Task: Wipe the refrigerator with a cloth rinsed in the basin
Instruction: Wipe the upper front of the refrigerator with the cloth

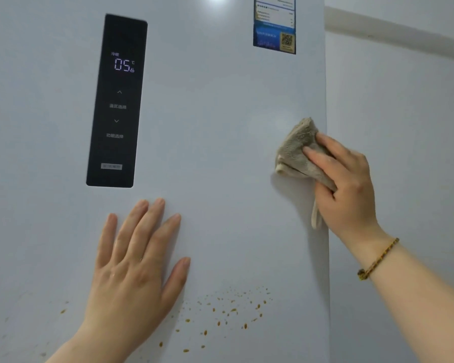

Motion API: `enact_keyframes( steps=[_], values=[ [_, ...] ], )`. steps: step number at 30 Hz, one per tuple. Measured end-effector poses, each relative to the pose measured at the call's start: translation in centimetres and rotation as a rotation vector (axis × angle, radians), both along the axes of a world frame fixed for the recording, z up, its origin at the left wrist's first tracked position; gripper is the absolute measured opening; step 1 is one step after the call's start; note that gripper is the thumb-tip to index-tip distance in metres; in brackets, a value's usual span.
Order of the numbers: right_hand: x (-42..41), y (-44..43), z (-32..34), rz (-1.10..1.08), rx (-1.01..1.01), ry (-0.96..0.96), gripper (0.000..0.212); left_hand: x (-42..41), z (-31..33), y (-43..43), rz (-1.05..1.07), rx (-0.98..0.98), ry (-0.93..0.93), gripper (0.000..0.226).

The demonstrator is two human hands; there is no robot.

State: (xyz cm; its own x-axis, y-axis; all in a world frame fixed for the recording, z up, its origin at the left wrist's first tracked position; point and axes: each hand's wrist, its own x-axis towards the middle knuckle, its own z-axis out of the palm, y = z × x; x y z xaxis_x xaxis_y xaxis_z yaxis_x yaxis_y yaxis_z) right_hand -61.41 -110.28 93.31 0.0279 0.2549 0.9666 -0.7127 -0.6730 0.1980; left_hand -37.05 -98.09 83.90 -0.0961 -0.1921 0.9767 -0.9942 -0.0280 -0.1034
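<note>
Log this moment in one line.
step: wiping refrigerator door | right hand: holds cloth near door's right edge | left hand: flat on door | orange spots: unwiped

Refrigerator door (220, 127): pale grey and glossy, filling most of the view, its right edge running top to bottom.
Right hand (349, 184): grips a bunched beige cloth (296, 150) and presses it on the door close to the right edge; a tail of the cloth hangs below the palm.
Wrist: a braided bracelet (378, 260) circles the right wrist.
Left hand (134, 265): flat on the door, fingers spread and straight, just below the panel.
Control panel (116, 100): black, upright, showing "05" and two arrows.
Sticker (274, 24): blue, with a QR code, near the top right.
Stains (228, 313): small orange-brown specks scattered low on the door, between the two arms.
Wall (404, 113): plain, right of the refrigerator.
</note>
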Motion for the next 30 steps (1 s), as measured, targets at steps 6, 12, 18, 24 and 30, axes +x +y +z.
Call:
enact_keyframes(
  steps=[6, 12, 18, 24, 30],
  values=[
    [1.9, 0.7, -8.2, -0.007, -0.029, -0.094, 0.047, 0.0, -0.1, 0.0, -0.026, -0.014, 0.003, 0.056],
    [0.5, 1.7, -14.2, -0.083, -0.019, 0.117, 0.037, 0.2, -0.3, 0.3, -0.066, -0.018, -0.009, 0.047],
    [2.1, 2.5, -8.9, -0.06, 0.041, -0.021, 0.043, 1.6, -1.5, 1.5, -0.126, -0.025, 0.009, 0.042],
    [8.0, 4.8, -16.1, -0.107, -0.059, 0.097, 0.033, 4.4, -4.0, 4.0, -0.041, 0.029, 0.123, 0.05],
    [7.2, 5.0, -15.5, -0.187, -0.234, 0.402, 0.03, 8.9, -4.6, 6.8, 0.063, 0.026, 0.281, 0.064]
  ],
)
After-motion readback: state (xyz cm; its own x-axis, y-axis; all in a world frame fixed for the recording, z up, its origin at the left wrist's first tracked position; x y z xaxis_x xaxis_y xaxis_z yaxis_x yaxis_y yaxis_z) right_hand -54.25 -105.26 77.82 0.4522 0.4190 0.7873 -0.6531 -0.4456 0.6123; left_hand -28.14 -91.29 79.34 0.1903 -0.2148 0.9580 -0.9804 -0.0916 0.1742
